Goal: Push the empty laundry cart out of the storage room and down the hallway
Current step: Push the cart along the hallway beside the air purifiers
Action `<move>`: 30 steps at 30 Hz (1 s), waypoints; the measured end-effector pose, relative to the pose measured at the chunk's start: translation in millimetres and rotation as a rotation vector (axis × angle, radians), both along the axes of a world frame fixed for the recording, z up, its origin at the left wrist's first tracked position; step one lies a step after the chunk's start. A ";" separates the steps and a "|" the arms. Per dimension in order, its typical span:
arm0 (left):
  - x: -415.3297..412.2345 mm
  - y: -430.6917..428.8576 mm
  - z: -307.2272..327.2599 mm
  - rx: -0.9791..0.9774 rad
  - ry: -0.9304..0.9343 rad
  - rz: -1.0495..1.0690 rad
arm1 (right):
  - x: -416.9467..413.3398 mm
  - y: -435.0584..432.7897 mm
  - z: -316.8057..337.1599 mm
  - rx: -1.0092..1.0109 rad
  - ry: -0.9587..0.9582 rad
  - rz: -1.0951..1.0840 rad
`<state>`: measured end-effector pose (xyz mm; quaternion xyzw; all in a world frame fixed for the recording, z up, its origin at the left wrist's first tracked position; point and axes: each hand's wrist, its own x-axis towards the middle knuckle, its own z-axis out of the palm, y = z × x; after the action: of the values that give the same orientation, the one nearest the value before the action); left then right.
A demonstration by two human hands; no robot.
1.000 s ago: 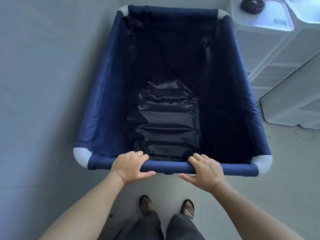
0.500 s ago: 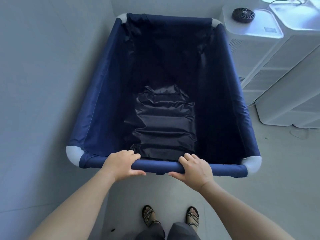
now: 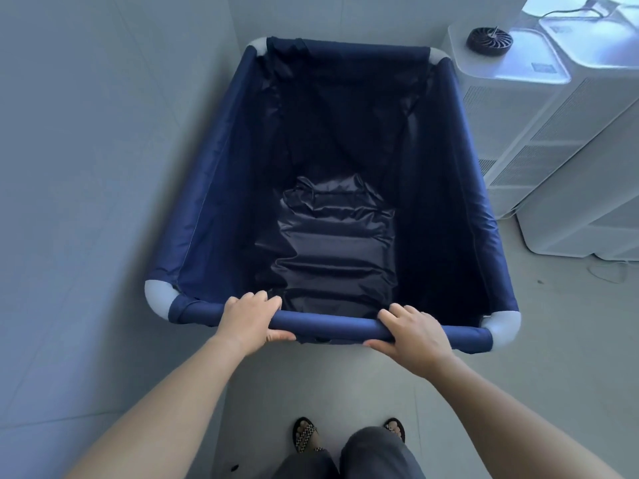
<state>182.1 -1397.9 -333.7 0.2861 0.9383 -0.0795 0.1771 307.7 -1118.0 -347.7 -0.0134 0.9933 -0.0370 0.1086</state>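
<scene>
A navy fabric laundry cart point(image 3: 214, 188) with white corner pieces fills the middle of the view. It is empty, and only its wrinkled dark liner shows at the bottom. My left hand point(image 3: 250, 321) is wrapped around the near rim bar left of centre. My right hand point(image 3: 416, 335) grips the same bar right of centre. Both thumbs sit under the bar. The cart's left side runs close along a pale wall. Its wheels are hidden.
Pale wall point(image 3: 86, 167) stands close on the left. White tall appliances point(image 3: 539, 140) stand right of the cart, one with a small black fan point(image 3: 489, 41) on top. Grey floor point(image 3: 560, 340) opens to the right. My sandalled feet point(image 3: 306, 435) are below.
The cart has shifted back and to the right relative to the appliances, and its far end now sits lower in view. Both hands keep their hold on the near bar.
</scene>
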 end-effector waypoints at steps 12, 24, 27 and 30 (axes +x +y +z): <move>0.2 35.2 0.9 0.058 0.025 0.026 | -17.2 44.4 4.5 -0.030 -0.055 0.058; -14.5 48.2 1.0 0.221 0.097 0.186 | -66.6 57.8 8.4 -0.097 -0.057 0.086; -28.9 59.6 6.1 0.131 0.042 0.204 | -78.5 64.8 10.4 -0.106 -0.076 0.103; -37.7 67.7 6.8 0.076 0.025 0.216 | -87.3 72.9 12.5 -0.140 -0.101 0.110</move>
<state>144.4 -1330.2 -326.8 0.1891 0.9681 -0.0278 0.1621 220.4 -1045.1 -335.1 -0.0734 0.9794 -0.1007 0.1591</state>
